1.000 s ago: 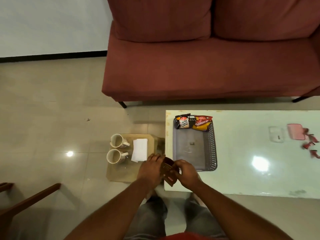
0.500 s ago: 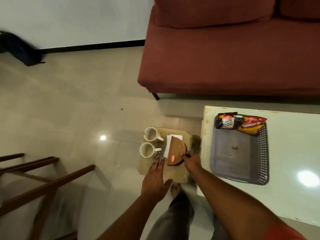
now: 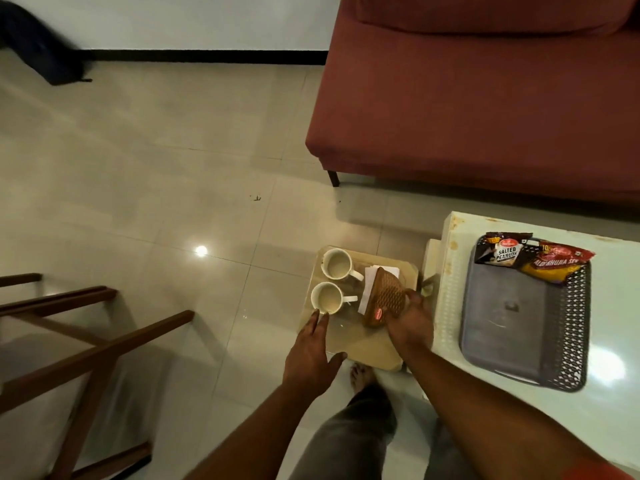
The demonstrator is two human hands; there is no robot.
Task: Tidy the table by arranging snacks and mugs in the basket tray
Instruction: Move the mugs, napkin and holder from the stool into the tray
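Observation:
Two white mugs stand on a low beige stool (image 3: 367, 344): the far mug (image 3: 337, 264) and the near mug (image 3: 327, 298), handles pointing right. My left hand (image 3: 310, 355) is open, its fingertips touching the near mug's rim. My right hand (image 3: 410, 317) grips a brown patterned snack packet (image 3: 384, 297) over white folded napkins (image 3: 369, 282) on the stool. On the white table (image 3: 609, 424) sits the grey basket tray (image 3: 505, 327), holding a salted peanuts packet (image 3: 502, 251) and a red-yellow snack packet (image 3: 554, 265) at its far end.
A red sofa (image 3: 485, 98) stands behind the table. A wooden chair frame (image 3: 79, 341) is at the left. A dark bag (image 3: 38, 50) lies by the wall. My bare foot (image 3: 360, 375) rests on the tiled floor below the stool.
The view has swung left toward the stool. My right hand carried the brown packet from the table corner onto the stool. My left hand let go of it and reached to the near mug.

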